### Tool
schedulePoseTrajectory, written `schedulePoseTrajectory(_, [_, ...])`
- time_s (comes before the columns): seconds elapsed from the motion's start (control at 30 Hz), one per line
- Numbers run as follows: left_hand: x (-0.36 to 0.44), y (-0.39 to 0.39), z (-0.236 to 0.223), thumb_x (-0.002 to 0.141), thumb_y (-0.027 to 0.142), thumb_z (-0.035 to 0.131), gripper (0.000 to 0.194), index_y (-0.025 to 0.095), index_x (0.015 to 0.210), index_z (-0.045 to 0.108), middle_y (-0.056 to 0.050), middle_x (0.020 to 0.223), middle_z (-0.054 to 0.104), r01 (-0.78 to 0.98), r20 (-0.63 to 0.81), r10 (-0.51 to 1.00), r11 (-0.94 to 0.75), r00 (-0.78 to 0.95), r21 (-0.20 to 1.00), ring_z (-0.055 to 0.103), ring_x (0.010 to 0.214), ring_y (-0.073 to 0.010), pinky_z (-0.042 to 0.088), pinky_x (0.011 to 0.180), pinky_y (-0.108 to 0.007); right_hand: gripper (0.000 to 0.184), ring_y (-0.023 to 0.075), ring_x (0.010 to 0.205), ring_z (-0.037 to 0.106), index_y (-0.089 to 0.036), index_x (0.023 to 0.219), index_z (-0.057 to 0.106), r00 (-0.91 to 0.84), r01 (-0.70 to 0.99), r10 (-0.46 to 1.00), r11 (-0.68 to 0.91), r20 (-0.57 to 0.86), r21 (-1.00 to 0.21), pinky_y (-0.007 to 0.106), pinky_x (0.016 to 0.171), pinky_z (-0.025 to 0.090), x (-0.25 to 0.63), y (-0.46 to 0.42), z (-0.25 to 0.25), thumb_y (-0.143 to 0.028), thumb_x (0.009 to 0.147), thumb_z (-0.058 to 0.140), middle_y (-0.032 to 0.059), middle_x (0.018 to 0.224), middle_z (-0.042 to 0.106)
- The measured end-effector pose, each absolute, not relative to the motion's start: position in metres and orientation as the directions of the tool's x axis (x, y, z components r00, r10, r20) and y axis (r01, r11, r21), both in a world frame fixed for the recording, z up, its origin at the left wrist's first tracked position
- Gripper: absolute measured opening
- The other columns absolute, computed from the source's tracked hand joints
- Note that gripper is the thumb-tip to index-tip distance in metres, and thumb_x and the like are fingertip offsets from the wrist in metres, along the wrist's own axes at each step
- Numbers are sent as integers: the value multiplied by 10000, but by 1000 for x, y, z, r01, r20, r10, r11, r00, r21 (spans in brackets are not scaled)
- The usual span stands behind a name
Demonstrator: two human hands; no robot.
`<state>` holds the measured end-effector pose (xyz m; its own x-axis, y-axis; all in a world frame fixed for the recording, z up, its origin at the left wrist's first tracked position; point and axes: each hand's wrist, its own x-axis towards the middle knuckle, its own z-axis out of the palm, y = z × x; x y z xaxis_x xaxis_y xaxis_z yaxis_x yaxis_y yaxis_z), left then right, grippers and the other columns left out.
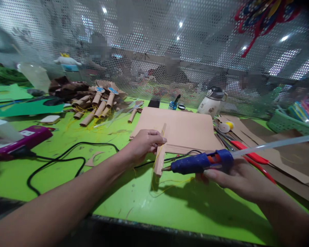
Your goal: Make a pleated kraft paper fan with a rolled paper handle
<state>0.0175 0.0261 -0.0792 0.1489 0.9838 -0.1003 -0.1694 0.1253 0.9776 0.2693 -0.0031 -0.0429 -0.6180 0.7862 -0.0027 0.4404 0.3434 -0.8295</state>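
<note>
Left hand (144, 141) pinches the narrow tan paper strip (159, 161) near its far end, thumb on top. Right hand (237, 180) is wrapped around the blue plastic glue gun (190, 163); trigger finger hidden, can't tell if it's squeezing. Metal nozzle (167, 168) sits at the strip's near end, contact unclear. Thin yellow thread (186, 180) runs along the strip and trails onto the bright green desk (113, 202) below the left hand. Step looks like gluing on the strip. Next move calls for a steady strip, controlled bead, left fingers off hot glue.
</note>
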Motion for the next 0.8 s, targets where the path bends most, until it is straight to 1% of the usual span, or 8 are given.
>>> schedulePoseTrajectory(0.13, [18,26,-79,628,200,718,199,137,565,540,30,547,466,-170,-93,985,118,146,978,488,508,-93,342,513,-235,263,186,735,654,-181,839,694,-624,421,781,319,-16,-849,263,657,537,269,-4,-42,-430,857,612,59,784,704])
schedulePoseTrajectory(0.27, [18,25,-78,629,195,715,210,139,547,530,33,534,463,-158,-79,987,101,139,982,471,496,-86,326,496,-227,280,181,705,655,-177,935,704,-606,428,795,284,-39,-858,260,632,546,269,-5,-42,-431,857,615,62,788,712])
schedulePoseTrajectory(0.4, [19,25,-79,622,193,718,208,141,555,528,34,538,465,-168,-88,987,110,137,980,465,497,-85,330,494,-226,273,193,755,669,-194,969,719,-581,407,814,305,13,-861,270,669,563,269,-6,-45,-420,828,659,58,852,729])
schedulePoseTrajectory(0.5, [19,26,-79,625,185,711,217,142,544,515,42,519,446,-164,-86,987,108,133,981,430,473,-74,312,476,-220,273,197,747,671,-192,952,726,-559,400,828,321,49,-859,264,645,563,269,-6,-48,-423,817,672,51,831,729])
schedulePoseTrajectory(0.57, [19,26,-79,627,183,708,221,143,540,509,39,519,449,-163,-83,987,105,136,981,444,481,-81,313,477,-222,270,191,726,670,-191,953,725,-556,390,829,320,57,-863,250,607,557,268,-6,-48,-420,822,667,51,825,729])
schedulePoseTrajectory(0.67, [18,26,-79,629,188,708,206,141,555,522,30,535,469,-162,-83,987,105,140,981,475,506,-96,328,491,-231,260,189,732,675,-198,980,717,-556,373,829,308,55,-875,243,592,554,268,-6,-47,-400,822,672,52,843,733])
schedulePoseTrajectory(0.8, [19,26,-78,636,194,706,194,138,557,538,30,536,474,-160,-68,988,90,139,983,463,506,-88,324,494,-228,238,178,760,670,-221,998,705,-565,374,823,322,62,-870,239,634,551,270,-6,-47,-385,828,672,38,861,731])
